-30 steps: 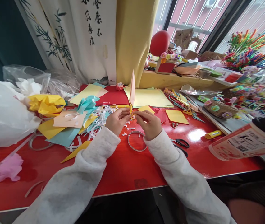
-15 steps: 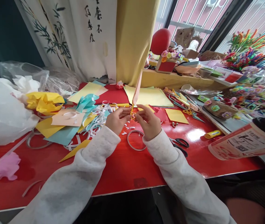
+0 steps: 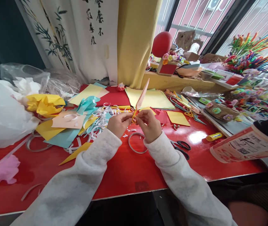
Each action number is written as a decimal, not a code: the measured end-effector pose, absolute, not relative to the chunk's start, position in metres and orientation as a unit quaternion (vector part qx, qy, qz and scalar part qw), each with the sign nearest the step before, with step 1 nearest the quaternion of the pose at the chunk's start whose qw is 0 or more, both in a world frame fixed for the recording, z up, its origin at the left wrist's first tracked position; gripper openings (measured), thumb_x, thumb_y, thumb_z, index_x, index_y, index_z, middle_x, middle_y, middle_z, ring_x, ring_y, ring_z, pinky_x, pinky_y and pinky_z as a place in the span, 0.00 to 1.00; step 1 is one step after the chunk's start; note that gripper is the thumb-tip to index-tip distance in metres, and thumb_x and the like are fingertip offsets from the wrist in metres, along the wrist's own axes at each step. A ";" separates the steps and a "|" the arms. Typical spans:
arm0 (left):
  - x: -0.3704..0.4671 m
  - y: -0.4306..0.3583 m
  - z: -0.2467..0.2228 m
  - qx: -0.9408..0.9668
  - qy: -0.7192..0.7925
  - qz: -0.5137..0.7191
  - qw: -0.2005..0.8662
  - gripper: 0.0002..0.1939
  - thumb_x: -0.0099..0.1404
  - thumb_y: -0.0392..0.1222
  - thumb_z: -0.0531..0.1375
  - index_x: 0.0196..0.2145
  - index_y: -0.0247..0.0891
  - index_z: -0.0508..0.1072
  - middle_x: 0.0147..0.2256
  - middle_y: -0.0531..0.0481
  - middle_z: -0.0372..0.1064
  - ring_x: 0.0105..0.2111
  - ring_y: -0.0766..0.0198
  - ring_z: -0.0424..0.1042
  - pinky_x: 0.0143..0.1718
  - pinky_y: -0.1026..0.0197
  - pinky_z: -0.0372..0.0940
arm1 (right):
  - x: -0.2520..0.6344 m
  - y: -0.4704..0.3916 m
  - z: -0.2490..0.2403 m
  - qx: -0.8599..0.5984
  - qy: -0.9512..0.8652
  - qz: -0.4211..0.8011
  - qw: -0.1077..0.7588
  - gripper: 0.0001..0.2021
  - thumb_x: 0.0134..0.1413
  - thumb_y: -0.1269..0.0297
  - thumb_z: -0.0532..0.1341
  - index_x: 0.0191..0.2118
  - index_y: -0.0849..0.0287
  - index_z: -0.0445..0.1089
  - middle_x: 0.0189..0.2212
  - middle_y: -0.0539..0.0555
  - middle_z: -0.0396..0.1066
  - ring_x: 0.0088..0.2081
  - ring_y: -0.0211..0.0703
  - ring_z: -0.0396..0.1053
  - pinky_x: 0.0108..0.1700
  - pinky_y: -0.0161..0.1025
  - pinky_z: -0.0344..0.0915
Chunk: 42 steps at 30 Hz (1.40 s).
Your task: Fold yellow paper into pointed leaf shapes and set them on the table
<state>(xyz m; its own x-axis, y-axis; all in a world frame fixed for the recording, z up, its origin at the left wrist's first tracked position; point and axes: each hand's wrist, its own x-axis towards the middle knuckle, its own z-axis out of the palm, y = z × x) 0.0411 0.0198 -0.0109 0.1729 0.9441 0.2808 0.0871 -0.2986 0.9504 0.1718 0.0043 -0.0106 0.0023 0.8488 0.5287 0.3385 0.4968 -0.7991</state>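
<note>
Between my two hands, above the red table, stands a thin pink paper piece [image 3: 143, 94] with a narrow yellow lower end [image 3: 134, 115]. My left hand [image 3: 119, 124] pinches that yellow end from the left. My right hand [image 3: 149, 124] has its fingertips closed on the same end from the right. The pink part rises above the fingers and leans to the right. Part of the yellow end is hidden by the fingertips. Just below my hands, a grey ring [image 3: 133, 147] lies on the table.
Black scissors [image 3: 182, 147] and a yellow tube [image 3: 214, 136] lie right; a large cup [image 3: 247, 142] stands beyond. Paper shreds [image 3: 98, 122], colored sheets [image 3: 63, 137] and a white plastic bag [image 3: 4, 116] are left. Yellow paper [image 3: 178, 118] and a pale stack [image 3: 152, 98] lie behind.
The pink paper piece has tilted from nearly upright to leaning right. Both hands keep their hold, with small finger shifts. The view has moved slightly.
</note>
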 end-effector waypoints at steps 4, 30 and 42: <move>0.043 0.021 -0.016 0.632 0.414 0.509 0.412 0.12 0.50 0.41 0.58 0.34 0.35 0.69 0.34 0.46 0.70 0.36 0.61 0.69 0.41 0.56 0.64 | 0.171 0.003 -0.010 -0.451 -0.678 0.223 0.536 0.08 0.46 0.64 0.57 0.32 0.59 0.57 0.27 0.51 0.65 0.27 0.34 0.66 0.31 0.35 0.65; 0.040 0.016 -0.011 0.677 0.485 0.416 0.367 0.04 0.50 0.40 0.55 0.21 0.38 0.67 0.17 0.55 0.65 0.20 0.66 0.68 0.25 0.64 0.63 | 0.172 0.012 -0.010 -0.451 -0.664 0.307 0.511 0.13 0.39 0.55 0.60 0.24 0.62 0.64 0.20 0.48 0.57 0.20 0.29 0.56 0.19 0.29 0.58; 0.038 0.027 -0.012 0.613 0.389 0.468 0.503 0.12 0.48 0.45 0.60 0.30 0.35 0.67 0.27 0.50 0.68 0.29 0.64 0.69 0.31 0.60 0.66 | 0.174 0.014 -0.016 -0.437 -0.628 0.351 0.539 0.12 0.46 0.60 0.55 0.37 0.59 0.66 0.28 0.52 0.68 0.26 0.35 0.68 0.28 0.36 0.69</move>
<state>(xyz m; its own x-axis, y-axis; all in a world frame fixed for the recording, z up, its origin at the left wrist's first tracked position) 0.0384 0.0266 -0.0117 0.2585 0.9485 0.1832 0.0058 -0.1912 0.9815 0.1745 0.0136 -0.0160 -0.0357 0.9279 0.3710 0.1715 0.3714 -0.9125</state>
